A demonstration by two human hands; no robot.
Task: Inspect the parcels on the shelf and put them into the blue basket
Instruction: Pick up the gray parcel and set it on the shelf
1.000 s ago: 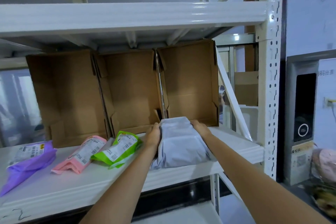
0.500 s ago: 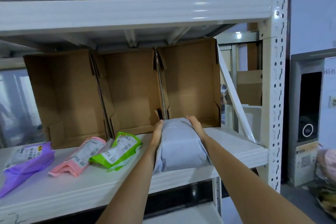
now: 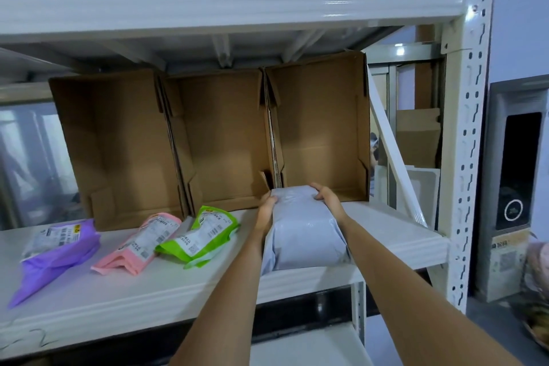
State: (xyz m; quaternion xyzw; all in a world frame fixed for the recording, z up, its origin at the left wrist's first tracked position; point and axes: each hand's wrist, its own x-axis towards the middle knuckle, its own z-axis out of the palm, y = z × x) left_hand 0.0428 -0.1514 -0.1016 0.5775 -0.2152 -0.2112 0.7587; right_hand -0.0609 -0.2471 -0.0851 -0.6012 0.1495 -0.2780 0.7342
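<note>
A grey-white parcel [image 3: 303,235] lies on the white shelf [image 3: 118,291], its near end at the shelf's front edge. My left hand [image 3: 266,212] grips its far left corner and my right hand [image 3: 326,197] curls over its far right corner. Further left on the same shelf lie a green parcel [image 3: 202,236], a pink parcel [image 3: 139,242] and a purple parcel [image 3: 53,249], each with a printed label. No blue basket is in view.
Three open cardboard boxes [image 3: 225,140] stand on their sides at the back of the shelf. A white upright post [image 3: 466,157] bounds the shelf on the right, with a diagonal brace [image 3: 395,157] behind it. The upper shelf beam [image 3: 225,6] hangs overhead.
Both hands have tightened on the far end of the grey-white parcel, the right fingers now curled over its corner. The parcel has barely moved.
</note>
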